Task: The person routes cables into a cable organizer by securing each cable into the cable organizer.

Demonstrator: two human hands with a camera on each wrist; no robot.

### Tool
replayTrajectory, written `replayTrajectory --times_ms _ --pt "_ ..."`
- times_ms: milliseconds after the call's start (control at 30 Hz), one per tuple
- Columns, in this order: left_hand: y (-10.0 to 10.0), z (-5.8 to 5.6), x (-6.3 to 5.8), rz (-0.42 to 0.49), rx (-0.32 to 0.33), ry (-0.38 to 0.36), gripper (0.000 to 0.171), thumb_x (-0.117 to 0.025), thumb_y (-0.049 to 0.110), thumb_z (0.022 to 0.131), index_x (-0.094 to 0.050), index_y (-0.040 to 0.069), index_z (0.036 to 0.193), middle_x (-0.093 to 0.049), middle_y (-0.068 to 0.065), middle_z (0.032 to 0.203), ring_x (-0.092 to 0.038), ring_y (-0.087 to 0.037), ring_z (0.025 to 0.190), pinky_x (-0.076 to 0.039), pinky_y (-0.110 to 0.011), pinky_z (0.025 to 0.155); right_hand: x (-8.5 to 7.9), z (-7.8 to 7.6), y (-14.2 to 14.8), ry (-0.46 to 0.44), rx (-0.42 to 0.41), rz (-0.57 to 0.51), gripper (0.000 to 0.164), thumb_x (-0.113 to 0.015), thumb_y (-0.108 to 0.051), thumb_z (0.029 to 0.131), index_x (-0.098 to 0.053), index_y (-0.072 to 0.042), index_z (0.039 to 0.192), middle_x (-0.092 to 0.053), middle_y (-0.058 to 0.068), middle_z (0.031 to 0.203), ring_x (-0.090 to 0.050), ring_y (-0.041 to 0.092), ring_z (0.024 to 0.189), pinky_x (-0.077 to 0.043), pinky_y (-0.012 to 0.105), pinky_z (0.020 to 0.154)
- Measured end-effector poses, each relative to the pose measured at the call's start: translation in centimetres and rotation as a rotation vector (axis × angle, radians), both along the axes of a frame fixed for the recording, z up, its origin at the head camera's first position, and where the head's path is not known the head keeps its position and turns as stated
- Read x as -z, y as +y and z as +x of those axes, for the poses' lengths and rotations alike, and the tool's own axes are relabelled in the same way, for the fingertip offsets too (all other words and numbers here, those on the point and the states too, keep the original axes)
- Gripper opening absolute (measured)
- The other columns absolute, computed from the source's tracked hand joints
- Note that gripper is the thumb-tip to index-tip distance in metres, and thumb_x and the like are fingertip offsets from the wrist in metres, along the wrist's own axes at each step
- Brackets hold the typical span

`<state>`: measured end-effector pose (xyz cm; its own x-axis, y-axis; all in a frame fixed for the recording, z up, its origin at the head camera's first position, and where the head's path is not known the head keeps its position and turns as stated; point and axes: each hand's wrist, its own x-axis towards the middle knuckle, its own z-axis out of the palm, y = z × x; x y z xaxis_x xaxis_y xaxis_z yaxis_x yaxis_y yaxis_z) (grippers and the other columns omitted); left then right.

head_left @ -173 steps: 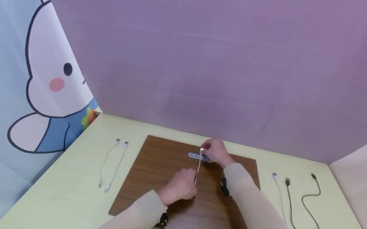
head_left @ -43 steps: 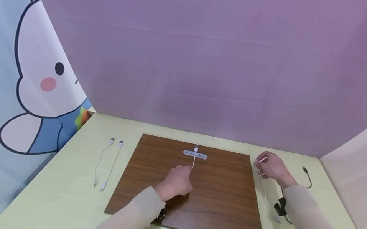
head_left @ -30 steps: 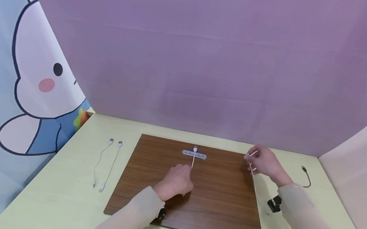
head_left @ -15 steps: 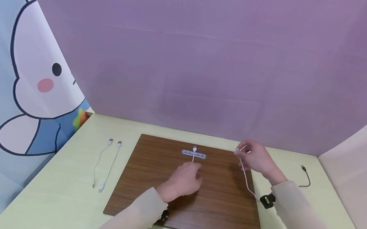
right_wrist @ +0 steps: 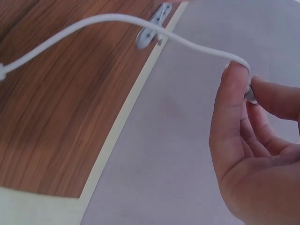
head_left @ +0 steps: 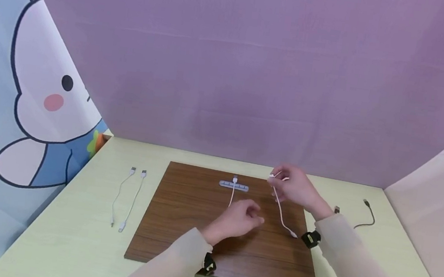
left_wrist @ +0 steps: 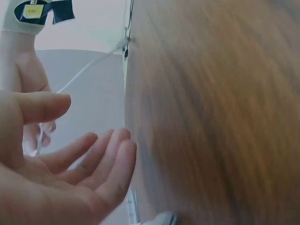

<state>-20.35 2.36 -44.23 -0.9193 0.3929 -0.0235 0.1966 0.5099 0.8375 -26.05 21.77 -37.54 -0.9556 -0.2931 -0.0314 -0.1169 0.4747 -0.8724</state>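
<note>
Over the right part of the brown wooden board [head_left: 178, 212], my right hand [head_left: 297, 188] pinches a white USB cable [head_left: 281, 212] near one connector. The rest of that cable [right_wrist: 112, 18] hangs down, its other end low over the board. My left hand [head_left: 238, 218] holds nothing; its fingers are loosely bent with the thumb apart, as the left wrist view shows too. Beyond it, a pale cable clip strip [head_left: 243, 188] lies near the board's back edge. Another white cable [head_left: 232, 195] crosses the strip, USB end pointing back, its lower part hidden behind the left hand.
Two short white cables [head_left: 116, 196] lie side by side on the pale table [head_left: 80, 223] left of the board. To the right lies a dark cable [head_left: 369, 218], partly covered by the right sleeve. A purple curtain [head_left: 261, 92] hangs behind the table.
My right hand has picked up the white cable from the right of the board and carried it left over the board. My left hand has let go of the cable in the strip and shifted right.
</note>
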Motion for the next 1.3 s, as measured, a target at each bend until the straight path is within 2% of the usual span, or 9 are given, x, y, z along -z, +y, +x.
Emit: replayTrajectory --times_ms 233,367,467,567,733,833,1033,1133,1300 --pt "0.9 0.6 0.2 0.085 -0.040 -0.068 0.036 -0.074 0.022 0.092 -0.067 0.002 0.121 -0.070 -0.005 0.104 -0.066 -0.014 0.094 -0.054 -0.032 0.085 0.0 -0.3 -1.7 -0.047 -0.035 -0.064 0.027 -0.067 -0.012 0.098 -0.057 0.003 0.117 -0.065 0.019 0.098 -0.070 0.038 0.077 -0.061 0.048 0.068" --pt "1.2 0.6 0.4 0.183 -0.050 -0.113 0.032 -0.075 0.020 0.091 -0.069 0.002 0.117 -0.069 -0.001 0.100 -0.065 -0.011 0.091 -0.053 -0.029 0.083 -0.3 -0.3 -2.7 -0.076 -0.040 -0.105 0.029 -0.067 -0.013 0.098 -0.056 0.003 0.119 -0.065 0.018 0.100 -0.069 0.041 0.081 -0.061 0.045 0.069" --pt "1.3 0.7 0.5 0.257 -0.054 -0.145 0.029 -0.074 0.017 0.092 -0.069 0.002 0.117 -0.069 0.003 0.097 -0.064 -0.009 0.088 -0.053 -0.027 0.081 -0.5 -0.3 -3.1 -0.097 -0.043 -0.137 0.029 -0.066 -0.012 0.099 -0.056 0.004 0.121 -0.063 0.023 0.105 -0.068 0.043 0.085 -0.061 0.044 0.070" --pt "1.2 0.8 0.7 0.297 -0.077 -0.142 0.025 -0.071 0.015 0.094 -0.070 0.002 0.116 -0.069 0.004 0.096 -0.063 -0.008 0.085 -0.052 -0.027 0.078 -0.6 -0.4 -3.4 -0.108 -0.043 -0.157 0.029 -0.066 -0.013 0.099 -0.055 0.003 0.120 -0.062 0.026 0.108 -0.068 0.044 0.088 -0.061 0.044 0.072" --pt "0.8 0.9 0.9 0.309 -0.122 -0.091 0.018 -0.069 0.012 0.094 -0.072 0.004 0.109 -0.068 0.005 0.090 -0.061 -0.008 0.080 -0.051 -0.027 0.073 -0.8 -0.6 -3.5 -0.107 -0.037 -0.179 0.028 -0.066 -0.015 0.099 -0.055 0.003 0.118 -0.065 0.019 0.102 -0.069 0.040 0.087 -0.061 0.042 0.071" --pt "0.5 0.9 1.0 0.318 -0.127 -0.093 0.017 -0.068 0.011 0.095 -0.072 0.003 0.109 -0.067 0.005 0.089 -0.061 -0.008 0.079 -0.050 -0.027 0.073 -0.8 -0.8 -3.6 -0.101 -0.034 -0.192 0.028 -0.066 -0.015 0.100 -0.055 0.003 0.118 -0.066 0.016 0.098 -0.069 0.037 0.085 -0.061 0.042 0.071" --pt "-0.3 1.0 1.1 0.331 -0.119 -0.076 0.016 -0.067 0.006 0.095 -0.070 -0.001 0.109 -0.067 0.002 0.084 -0.063 -0.009 0.076 -0.052 -0.025 0.070 -0.4 -1.5 -3.8 -0.111 -0.011 -0.208 0.028 -0.065 -0.015 0.100 -0.054 0.002 0.119 -0.063 0.027 0.110 -0.071 0.031 0.084 -0.061 0.042 0.074" --pt "-0.7 1.0 1.2 0.334 -0.121 -0.071 0.016 -0.066 0.004 0.095 -0.070 -0.002 0.109 -0.067 0.001 0.082 -0.066 -0.010 0.076 -0.053 -0.024 0.069 -0.2 -2.0 -3.8 -0.122 0.002 -0.225 0.028 -0.065 -0.012 0.100 -0.053 0.003 0.120 -0.060 0.028 0.113 -0.070 0.032 0.086 -0.061 0.043 0.075" --pt "-1.1 1.0 1.2 0.296 -0.140 -0.054 0.016 -0.064 0.003 0.096 -0.069 -0.002 0.110 -0.066 0.001 0.080 -0.065 -0.012 0.073 -0.053 -0.024 0.066 0.2 -2.8 -3.8 -0.131 0.014 -0.248 0.035 -0.065 -0.007 0.098 -0.050 0.009 0.125 -0.058 0.021 0.109 -0.068 0.037 0.091 -0.061 0.043 0.077"
